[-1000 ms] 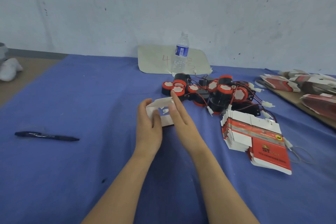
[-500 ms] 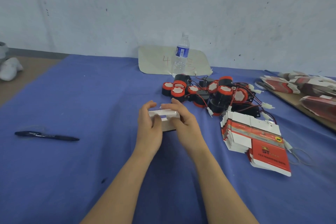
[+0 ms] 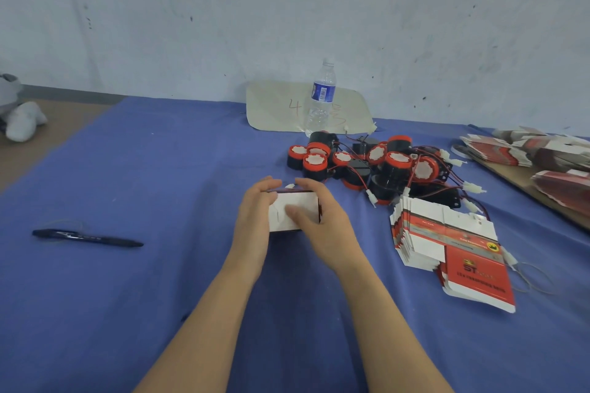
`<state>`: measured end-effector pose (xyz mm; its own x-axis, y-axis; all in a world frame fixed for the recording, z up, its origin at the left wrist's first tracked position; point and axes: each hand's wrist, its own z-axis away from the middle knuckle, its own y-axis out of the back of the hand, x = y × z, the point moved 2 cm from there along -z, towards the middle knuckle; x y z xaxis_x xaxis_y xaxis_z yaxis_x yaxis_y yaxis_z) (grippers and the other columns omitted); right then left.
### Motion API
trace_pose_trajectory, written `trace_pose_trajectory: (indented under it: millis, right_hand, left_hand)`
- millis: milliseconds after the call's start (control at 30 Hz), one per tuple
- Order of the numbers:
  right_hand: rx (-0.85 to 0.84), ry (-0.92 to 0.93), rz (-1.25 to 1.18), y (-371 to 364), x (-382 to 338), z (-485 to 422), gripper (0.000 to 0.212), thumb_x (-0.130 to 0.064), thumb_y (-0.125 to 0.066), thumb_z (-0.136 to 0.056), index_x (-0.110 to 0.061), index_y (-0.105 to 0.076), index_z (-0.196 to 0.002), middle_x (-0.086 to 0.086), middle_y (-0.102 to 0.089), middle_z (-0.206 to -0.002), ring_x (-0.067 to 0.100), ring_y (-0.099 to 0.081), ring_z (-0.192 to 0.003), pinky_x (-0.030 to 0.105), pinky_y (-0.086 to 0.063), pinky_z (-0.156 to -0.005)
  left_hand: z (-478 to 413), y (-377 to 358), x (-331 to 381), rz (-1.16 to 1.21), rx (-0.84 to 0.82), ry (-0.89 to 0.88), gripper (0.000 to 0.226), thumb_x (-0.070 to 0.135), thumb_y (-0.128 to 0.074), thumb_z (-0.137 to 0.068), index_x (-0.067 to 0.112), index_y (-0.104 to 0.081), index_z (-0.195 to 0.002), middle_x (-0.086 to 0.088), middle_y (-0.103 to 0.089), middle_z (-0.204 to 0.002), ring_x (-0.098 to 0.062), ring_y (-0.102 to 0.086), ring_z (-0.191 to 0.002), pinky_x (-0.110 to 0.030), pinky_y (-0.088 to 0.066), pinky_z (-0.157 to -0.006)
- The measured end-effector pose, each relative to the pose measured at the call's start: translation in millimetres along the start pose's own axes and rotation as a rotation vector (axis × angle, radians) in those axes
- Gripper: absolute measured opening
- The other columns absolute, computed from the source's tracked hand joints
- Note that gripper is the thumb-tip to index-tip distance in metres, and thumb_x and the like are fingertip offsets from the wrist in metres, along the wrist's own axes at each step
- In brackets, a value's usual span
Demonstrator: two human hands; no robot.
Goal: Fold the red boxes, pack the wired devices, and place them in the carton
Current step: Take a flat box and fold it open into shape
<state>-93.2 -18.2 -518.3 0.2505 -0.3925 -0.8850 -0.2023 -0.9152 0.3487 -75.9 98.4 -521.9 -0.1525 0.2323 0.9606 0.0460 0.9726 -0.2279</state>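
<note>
Change: since half a second ago we have tipped the box (image 3: 292,212) up between our hands, so that its white face now looks at us. Our right thumb, which sat on top then, now lies across that face.
Left hand (image 3: 255,217): curled round the left end of the box, fingers bent over its top edge, palm against its side.
Right hand (image 3: 329,223): curled round the right end, thumb flat on the white face, fingers reaching over the far top edge.
Box: we grip it with both hands, low over the cloth (image 3: 159,175); we cannot tell whether its base touches. Red shows along its top and right edges. A small white bit sticks up above the top edge, too small for us to name.
Devices (image 3: 376,166): a heap of black-and-red round units with red and black wires and white plugs, beyond our right hand and apart from the box.
Stack (image 3: 447,239): flat red-and-white boxes, fanned on the cloth to the right of our right hand, just beside the devices.
Flats (image 3: 542,153): more unfolded boxes on a brown board (image 3: 510,174) at the far right.
Bottle (image 3: 321,99): upright behind the devices, in front of a pale sheet (image 3: 274,105) marked "4".
Pen (image 3: 86,237): lies on the cloth, well to the left of our hands.
</note>
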Motion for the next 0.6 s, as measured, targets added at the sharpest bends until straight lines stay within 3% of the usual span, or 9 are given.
trace_pose_trajectory:
  millis: [67, 100, 167, 267, 400, 500, 600]
  right_hand:
    - [0.041, 0.007, 0.047, -1, 1, 0, 0.031, -0.016, -0.061, -0.091, -0.029, -0.056, -0.119, -0.015, -0.060, -0.117, 0.005, -0.055, -0.106, 0.020, -0.046, -0.088]
    - [0.058, 0.010, 0.054, -2, 3, 0, 0.030, -0.015, -0.060, -0.091, -0.027, -0.057, -0.118, -0.015, -0.060, -0.116, 0.005, -0.055, -0.106, 0.021, -0.046, -0.089]
    - [0.090, 0.037, 0.085, -4, 4, 0, 0.029, -0.012, -0.059, -0.091, -0.023, -0.057, -0.117, -0.011, -0.060, -0.118, 0.005, -0.054, -0.107, 0.022, -0.046, -0.090]
    - [0.129, 0.088, 0.161, -5, 7, 0, 0.028, -0.007, -0.058, -0.091, -0.020, -0.056, -0.116, -0.007, -0.058, -0.118, 0.002, -0.052, -0.103, 0.008, -0.041, -0.083]
    - [0.132, 0.116, 0.184, -3, 9, 0, 0.030, -0.009, -0.060, -0.089, -0.021, -0.058, -0.116, -0.009, -0.058, -0.119, -0.002, -0.050, -0.105, 0.006, -0.039, -0.085]
    - [0.080, 0.047, 0.020, -3, 9, -1, 0.021, -0.021, -0.059, -0.092, -0.023, -0.062, -0.113, -0.011, -0.060, -0.119, 0.003, -0.052, -0.112, 0.019, -0.043, -0.093]
    - [0.171, -0.010, -0.171, -2, 6, -3, 0.018, -0.024, -0.054, -0.096, -0.017, -0.070, -0.095, -0.007, -0.065, -0.112, 0.004, -0.057, -0.108, 0.013, -0.044, -0.086]
  left_hand:
    - [1, 0, 0, -0.018, -0.003, -0.003, 0.036, 0.034, -0.044, -0.069, 0.031, -0.064, -0.098, 0.017, -0.054, -0.128, 0.012, -0.053, -0.104, -0.010, -0.045, -0.078]
    - [1, -1, 1, -0.018, -0.005, 0.002, 0.033, 0.034, -0.045, -0.069, 0.032, -0.064, -0.096, 0.018, -0.053, -0.126, 0.012, -0.053, -0.103, -0.010, -0.044, -0.078]
    - [1, -2, 0, -0.025, -0.006, -0.005, 0.023, 0.029, -0.046, -0.081, 0.031, -0.065, -0.092, 0.018, -0.052, -0.127, 0.002, -0.050, -0.116, -0.021, -0.042, -0.093]
    - [0, -4, -4, -0.031, -0.009, -0.012, 0.033, 0.011, -0.036, -0.097, 0.027, -0.065, -0.094, 0.012, -0.051, -0.130, -0.010, -0.045, -0.128, -0.035, -0.036, -0.108]
    - [0, -5, -5, -0.027, -0.001, -0.005, 0.032, 0.015, -0.034, -0.099, 0.025, -0.064, -0.099, 0.011, -0.049, -0.134, -0.001, -0.046, -0.123, -0.028, -0.038, -0.104]
    - [-2, -4, -8, -0.071, 0.052, 0.033, 0.031, 0.026, -0.033, -0.102, 0.025, -0.054, -0.125, 0.006, -0.043, -0.143, -0.005, -0.044, -0.126, -0.028, -0.036, -0.106]
    - [-7, -3, -12, -0.204, 0.144, 0.072, 0.049, 0.036, -0.027, -0.103, 0.020, -0.024, -0.149, 0.003, -0.020, -0.157, -0.012, -0.026, -0.140, -0.021, -0.020, -0.106]
